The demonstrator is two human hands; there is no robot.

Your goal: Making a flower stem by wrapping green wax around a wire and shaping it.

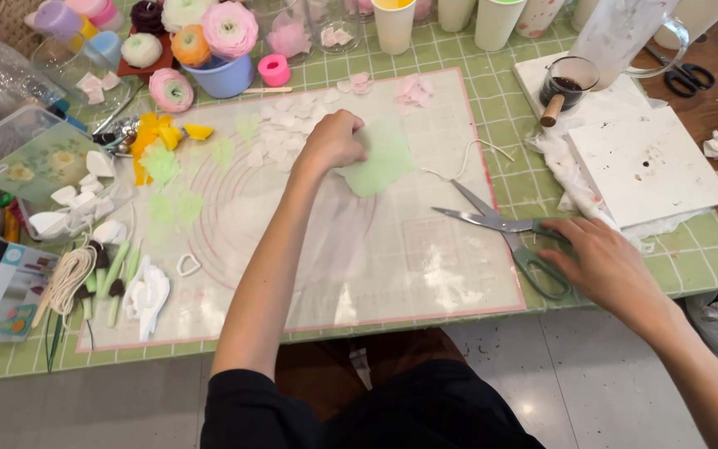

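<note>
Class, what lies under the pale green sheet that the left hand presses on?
Under the pale green sheet lies the translucent work mat. The left hand covers the sheet's left edge, so nothing there shows.

A pale green paper sheet (386,158) lies on a translucent mat (425,274) edged in pink. Right of the mat, the scissors (508,237) have green handles and silver blades. The tabletop (712,258) wears a green-and-white grid pattern.

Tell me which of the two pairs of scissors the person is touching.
The green-handled scissors lying open on the translucent mat, under the right hand. The black-handled scissors lie untouched on the bare wood at the far right.
</note>
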